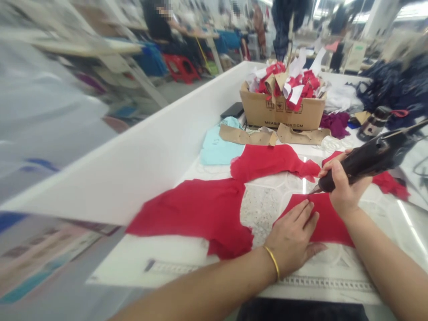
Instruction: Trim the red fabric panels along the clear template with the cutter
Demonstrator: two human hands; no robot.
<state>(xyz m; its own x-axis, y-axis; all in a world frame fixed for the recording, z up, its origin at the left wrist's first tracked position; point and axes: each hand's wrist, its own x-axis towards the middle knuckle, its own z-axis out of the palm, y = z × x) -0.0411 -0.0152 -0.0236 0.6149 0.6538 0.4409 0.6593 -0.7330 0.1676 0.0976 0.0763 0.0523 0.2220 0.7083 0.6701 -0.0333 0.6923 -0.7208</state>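
My left hand (296, 236), with a gold bangle at the wrist, lies flat with its fingers stretched out on a red fabric piece (329, 223). My right hand (346, 189) grips a black hand-held power tool (368, 158) that tilts down to the left. Its narrow metal tip is at the upper edge of the fabric, just beyond my left fingertips; whether it touches is too blurred to tell. To the left lies a larger red fabric piece (194, 214), and another red piece (267, 162) is spread behind it.
A cardboard box (284, 111) full of red, white and tan scraps stands at the back. Tan perforated strips (245, 134), a light blue sheet (220, 145) and a dark bottle (373, 122) lie nearby. A white board (150, 147) edges the table's left side; a ruler (327, 282) runs along the front.
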